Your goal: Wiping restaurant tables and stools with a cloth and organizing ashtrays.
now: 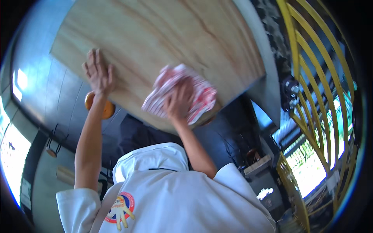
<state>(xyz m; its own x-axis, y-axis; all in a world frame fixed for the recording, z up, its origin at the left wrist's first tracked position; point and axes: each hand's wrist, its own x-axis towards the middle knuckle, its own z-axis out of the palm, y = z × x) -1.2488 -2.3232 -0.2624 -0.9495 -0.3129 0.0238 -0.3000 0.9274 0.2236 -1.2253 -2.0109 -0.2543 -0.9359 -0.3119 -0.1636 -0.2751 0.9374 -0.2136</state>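
Note:
A wooden tabletop (163,38) with brown grain streaks fills the upper middle. My left hand (100,74) lies palm down near its left edge, fingers and thumb apart, holding nothing. To the right, my right hand (180,99) presses on a red-and-white striped cloth (204,93) that is bunched on the wood near the edge closest to me. The cloth spreads out on both sides of the hand; the fingertips are blurred, partly sunk in its folds.
An orange-brown round seat (108,110) shows below the table's edge, behind my left wrist. Curved yellow bars (317,64) stand at the right. A grey surface (271,96) borders the tabletop there. Dark tiled floor (70,93) lies at the left, with bright openings at both sides.

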